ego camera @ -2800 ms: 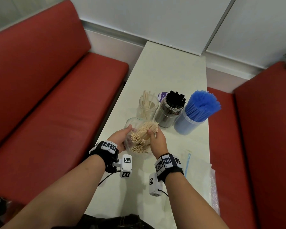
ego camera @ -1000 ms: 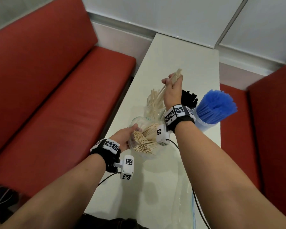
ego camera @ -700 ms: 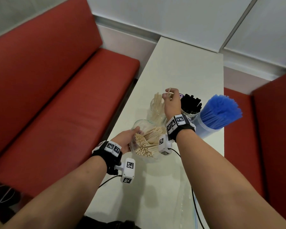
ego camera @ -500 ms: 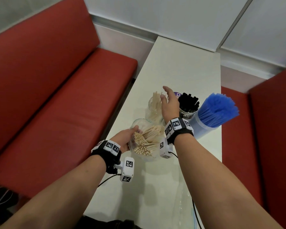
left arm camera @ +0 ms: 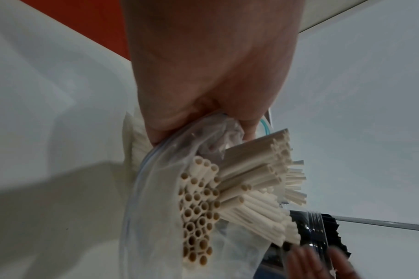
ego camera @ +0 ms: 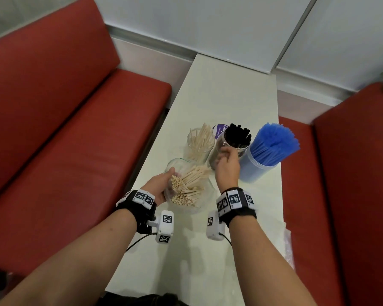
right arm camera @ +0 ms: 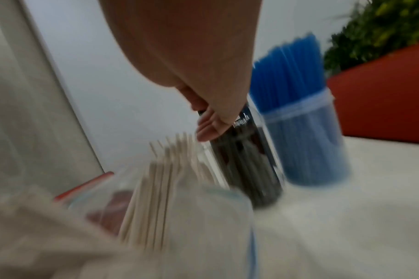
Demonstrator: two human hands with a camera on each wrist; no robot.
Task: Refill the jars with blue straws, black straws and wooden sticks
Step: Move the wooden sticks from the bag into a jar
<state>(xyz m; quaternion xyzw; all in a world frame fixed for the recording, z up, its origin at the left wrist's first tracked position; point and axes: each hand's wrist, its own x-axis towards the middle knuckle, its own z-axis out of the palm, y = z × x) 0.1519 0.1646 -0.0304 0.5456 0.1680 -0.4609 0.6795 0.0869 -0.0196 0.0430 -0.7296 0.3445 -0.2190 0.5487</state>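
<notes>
My left hand grips a clear plastic bag full of beige wooden sticks, tilted just above the table; in the left wrist view the fingers pinch the bag's gathered plastic. My right hand hovers empty with relaxed fingers in front of the jar of black straws, just beyond the bag. A glass jar of wooden sticks stands to the left of the black jar. To its right stands a jar packed with blue straws. The right wrist view is blurred; the fingers hang before the black jar.
The white table is narrow, with red benches on both sides and a wall at the far end. A purple-labelled lid lies behind the jars. An empty clear bag lies at the table's right edge.
My right hand lifted a few sticks over the stick jar, lowered them in, let go, and has drawn back toward the bag. The left hand kept holding the bag.
</notes>
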